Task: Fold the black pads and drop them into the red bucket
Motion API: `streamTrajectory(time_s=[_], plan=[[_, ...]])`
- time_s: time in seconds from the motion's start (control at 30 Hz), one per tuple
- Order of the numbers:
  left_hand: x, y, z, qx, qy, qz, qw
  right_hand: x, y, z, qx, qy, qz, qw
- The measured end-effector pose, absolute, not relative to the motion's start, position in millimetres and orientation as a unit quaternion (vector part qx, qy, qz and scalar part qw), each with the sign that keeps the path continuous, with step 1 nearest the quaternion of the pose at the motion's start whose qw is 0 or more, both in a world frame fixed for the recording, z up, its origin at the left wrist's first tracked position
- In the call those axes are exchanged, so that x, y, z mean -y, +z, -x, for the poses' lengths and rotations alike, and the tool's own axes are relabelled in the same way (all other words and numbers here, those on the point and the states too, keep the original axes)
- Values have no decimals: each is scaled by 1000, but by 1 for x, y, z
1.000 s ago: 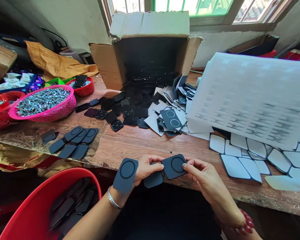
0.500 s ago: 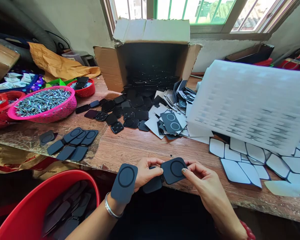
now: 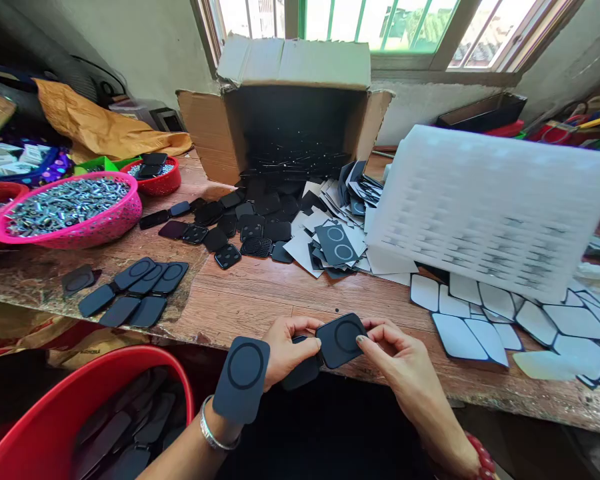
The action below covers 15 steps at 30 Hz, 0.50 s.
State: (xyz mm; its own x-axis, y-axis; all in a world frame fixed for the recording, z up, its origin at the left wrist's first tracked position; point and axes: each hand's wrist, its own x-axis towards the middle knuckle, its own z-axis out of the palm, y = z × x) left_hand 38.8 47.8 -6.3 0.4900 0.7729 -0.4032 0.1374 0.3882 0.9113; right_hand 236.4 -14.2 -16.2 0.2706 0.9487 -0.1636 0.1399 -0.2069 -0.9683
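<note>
Near the front edge of the bench, a black folding wireless charger point(image 3: 341, 341) with a ring mark is held between my two hands. My left hand point(image 3: 285, 353) grips it by the hinge side, thumb on top. Its second panel hangs lower and is partly covered by that hand. At the opposite edge, my right hand point(image 3: 400, 363) pinches the ringed panel between thumb and fingers. A dark ringed sheet point(image 3: 241, 381) lies over the back of my left hand and wrist, above a silver bangle. More folding chargers point(image 3: 147, 311) lie on the bench to the left.
A red tub point(image 3: 45, 413) holding dark panels stands at lower left. Behind it is a pink basket point(image 3: 65, 240) of small metal parts. An open cardboard box point(image 3: 207, 133), black pieces and loose sheets point(image 3: 336, 244) are at the back. A white plastic tray point(image 3: 485, 200) leans right, near white dark-edged pieces point(image 3: 457, 335).
The view has shifted slightly, so the bench items sit a little farther left. Both hands keep the same hold on the charger, with little visible movement.
</note>
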Motion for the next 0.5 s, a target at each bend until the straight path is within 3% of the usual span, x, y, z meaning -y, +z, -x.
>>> streamTrajectory(time_s=[0.5], plan=[[-44, 0, -39, -420, 253, -571, 658, 15, -8, -229, 478, 366, 662, 448]])
